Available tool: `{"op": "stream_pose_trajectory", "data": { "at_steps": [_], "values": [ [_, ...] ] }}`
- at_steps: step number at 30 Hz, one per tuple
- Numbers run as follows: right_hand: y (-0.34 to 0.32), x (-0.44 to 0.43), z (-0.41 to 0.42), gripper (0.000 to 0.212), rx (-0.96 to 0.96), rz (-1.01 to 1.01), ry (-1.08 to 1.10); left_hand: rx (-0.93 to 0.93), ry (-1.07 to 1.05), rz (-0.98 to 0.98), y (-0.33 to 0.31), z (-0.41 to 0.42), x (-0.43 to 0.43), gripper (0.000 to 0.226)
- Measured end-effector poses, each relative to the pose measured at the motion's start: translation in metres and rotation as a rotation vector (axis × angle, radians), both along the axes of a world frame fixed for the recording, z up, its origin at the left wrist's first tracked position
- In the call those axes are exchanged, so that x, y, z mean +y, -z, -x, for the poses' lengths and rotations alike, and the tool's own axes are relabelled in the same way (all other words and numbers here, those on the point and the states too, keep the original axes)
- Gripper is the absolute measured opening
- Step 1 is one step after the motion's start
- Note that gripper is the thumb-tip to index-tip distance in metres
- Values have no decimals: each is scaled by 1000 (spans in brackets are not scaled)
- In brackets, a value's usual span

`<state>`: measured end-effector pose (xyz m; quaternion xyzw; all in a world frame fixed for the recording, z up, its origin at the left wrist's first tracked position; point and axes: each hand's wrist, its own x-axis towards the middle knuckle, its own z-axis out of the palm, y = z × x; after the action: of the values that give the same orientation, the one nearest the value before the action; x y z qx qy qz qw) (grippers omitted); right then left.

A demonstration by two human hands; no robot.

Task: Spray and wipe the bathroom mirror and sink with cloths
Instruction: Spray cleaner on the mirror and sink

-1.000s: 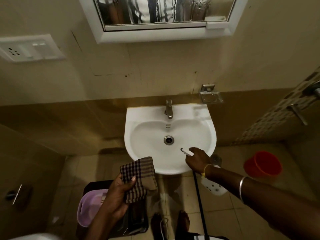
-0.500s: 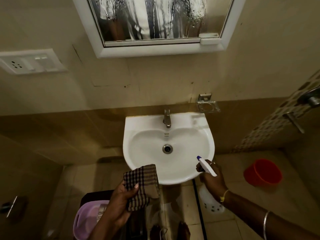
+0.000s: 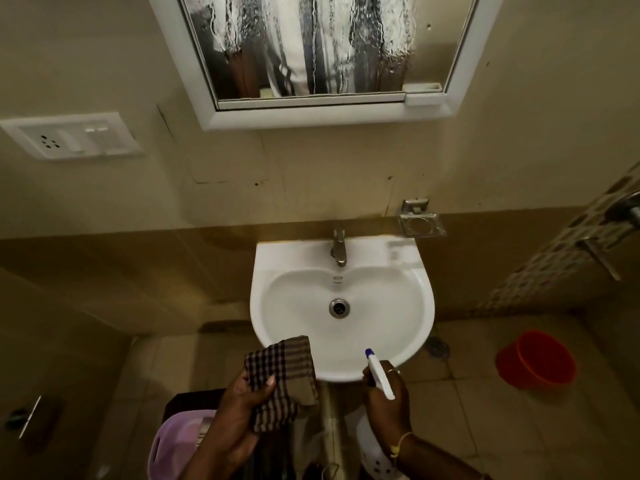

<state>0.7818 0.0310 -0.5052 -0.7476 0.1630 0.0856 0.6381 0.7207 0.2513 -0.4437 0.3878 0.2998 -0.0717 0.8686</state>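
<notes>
Nearest: L hand point(image 3: 239, 407) gripped a checked cloth point(image 3: 280, 372), thumb on top and fingers curled under, w/ the cloth bunched and its upper corner overlapping the sink's front rim in this view. R hand point(image 3: 388, 400) was wrapped round the neck of a spray bottle point(image 3: 379, 375), one finger forward at the trigger, blue-tipped nozzle aimed up and away toward the basin. Bottle body hung below the fist. Both hands were closed on their items, neither free.

Next out: the sink point(image 3: 427, 306) sat straight ahead, just beyond both hands, which were about level at its near rim, cloth side left, bottle side right. Drain point(image 3: 339, 308) lay on the centre line and the tap point(image 3: 338, 251) at the far edge.

Farthest: the mirror point(image 3: 311, 46) hung on the wall above the sink, well up from the hands, bottom edge running left-right, top out of view. The glass looked wet w/ streaks running down, so prob. already sprayed. The wipe likely falls to the L hand, reaching up and forward over the basin, since it carried the cloth.
</notes>
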Motion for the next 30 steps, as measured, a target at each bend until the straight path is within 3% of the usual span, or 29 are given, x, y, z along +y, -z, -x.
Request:
{"op": "stream_pose_trajectory", "data": {
  "at_steps": [9,15,22,26,27,30],
  "values": [
    [-33,-3,-16,48,-192,-48,-109,15,-1,-31,2,-2,-3,48],
    [-75,-1,-59,38,-438,-72,-96,20,8,-29,-2,-10,-7,46],
    [-72,-26,-141,19,-303,-89,42,16,34,-61,3,-19,-7,48],
    [-82,-51,-200,29,-273,-81,204,31,85,-180,9,-23,-4,40],
    [-84,-57,-218,27,-294,-74,254,33,97,-231,8,-24,-5,50],
    [-98,-67,-263,25,-379,-31,321,60,153,-489,13,-28,-3,108]
  ]
}}
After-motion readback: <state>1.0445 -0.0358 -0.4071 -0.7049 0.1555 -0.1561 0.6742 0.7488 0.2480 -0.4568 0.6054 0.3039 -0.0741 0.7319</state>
